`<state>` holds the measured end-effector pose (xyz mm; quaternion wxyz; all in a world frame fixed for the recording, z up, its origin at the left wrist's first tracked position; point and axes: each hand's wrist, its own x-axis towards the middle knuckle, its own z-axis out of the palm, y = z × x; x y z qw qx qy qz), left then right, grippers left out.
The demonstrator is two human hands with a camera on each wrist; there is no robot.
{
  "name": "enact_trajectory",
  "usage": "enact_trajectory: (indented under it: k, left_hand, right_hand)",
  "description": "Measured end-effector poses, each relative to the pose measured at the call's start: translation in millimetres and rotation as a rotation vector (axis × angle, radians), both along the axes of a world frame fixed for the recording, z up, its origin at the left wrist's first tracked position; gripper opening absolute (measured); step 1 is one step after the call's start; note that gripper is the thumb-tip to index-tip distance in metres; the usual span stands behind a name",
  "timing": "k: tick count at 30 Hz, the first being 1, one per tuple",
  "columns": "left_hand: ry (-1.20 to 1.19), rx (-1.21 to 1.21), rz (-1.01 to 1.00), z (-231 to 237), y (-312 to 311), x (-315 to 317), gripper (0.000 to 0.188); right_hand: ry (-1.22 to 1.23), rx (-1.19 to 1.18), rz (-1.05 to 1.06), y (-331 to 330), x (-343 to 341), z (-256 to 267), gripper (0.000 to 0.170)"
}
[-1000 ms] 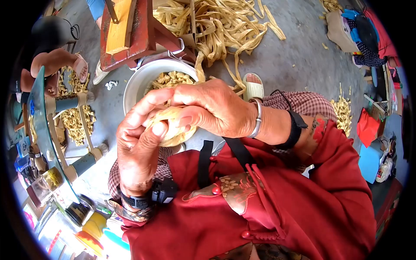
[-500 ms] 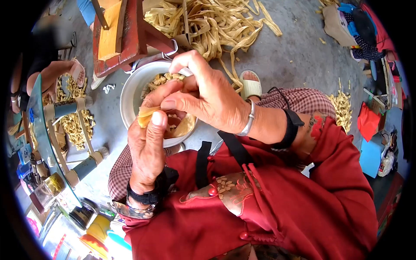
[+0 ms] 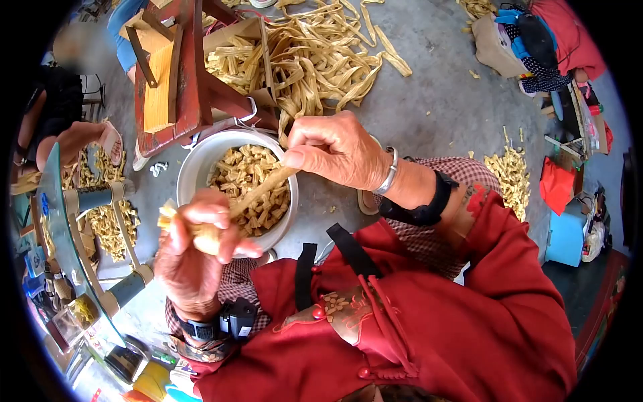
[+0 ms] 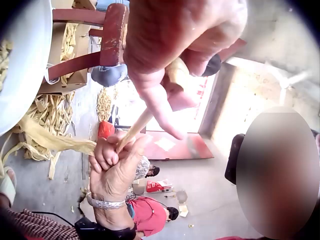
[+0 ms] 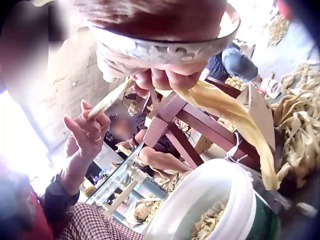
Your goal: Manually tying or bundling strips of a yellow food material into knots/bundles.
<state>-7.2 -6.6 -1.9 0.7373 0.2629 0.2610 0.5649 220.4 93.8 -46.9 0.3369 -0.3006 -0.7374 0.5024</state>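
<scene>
Holding yellow strip [image 3: 264,191] straight btwn L hand [image 3: 192,266] & R hand [image 3: 345,151], up near bucket [image 3: 190,178]; pinching far-right length in R w/ curled fingers; clasping near-left part in L w/ fingers part-curled; prob. best to pull evenly, w/o twisting.

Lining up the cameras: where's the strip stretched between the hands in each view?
Head: strip left of centre, around mid-height.
Left wrist: strip just left of centre, slanting.
Right wrist: strip upper left, slanting.
Shared landmark: white-rimmed bucket, left of centre in head, cut off at upper left in left wrist, bottom in right wrist.
</scene>
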Motion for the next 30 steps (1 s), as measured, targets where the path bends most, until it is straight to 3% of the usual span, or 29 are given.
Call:
enact_trajectory:
  k: [4,5,9,13,17,21,24,28,30]
  left_hand:
    - [0.099,-0.033,0.106,0.8,3.0,0.9,0.045]
    - [0.137,-0.020,0.126,-2.3,3.1,1.7,0.045]
    - [0.463,-0.033,0.117,-10.1,2.0,16.1,0.049]
    - [0.679,0.030,0.304,-11.3,-1.1,27.7,0.036]
    - [0.992,-0.128,0.235,-9.6,0.5,30.0,0.031]
    - [0.883,-0.233,0.199,-3.1,2.1,28.7,0.025]
    - [0.920,-0.300,0.180,-0.4,3.9,28.7,0.018]
    - [0.786,-0.226,0.211,-4.9,6.5,24.5,0.016]
    - [0.649,-0.204,0.260,-4.3,7.8,16.2,0.010]
  right_hand:
    - [-0.029,-0.067,0.204,-2.9,-18.9,-2.6,0.031]
    - [-0.033,-0.315,0.280,-9.0,-18.9,3.6,0.032]
    - [-0.020,-0.632,0.456,-20.4,-36.4,13.9,0.027]
    - [-0.018,-0.546,0.326,-25.7,-39.4,10.7,0.023]
    - [-0.044,-0.415,0.251,-27.2,-42.7,3.4,0.023]
    - [0.089,-0.056,0.161,-31.2,-49.2,-15.9,0.024]
    - [-0.090,-0.313,0.171,-31.9,-45.8,5.8,0.024]
    - [-0.076,-0.436,0.193,-30.8,-46.3,10.3,0.022]
    - [-0.022,-0.212,0.206,-25.2,-47.7,8.6,0.021]
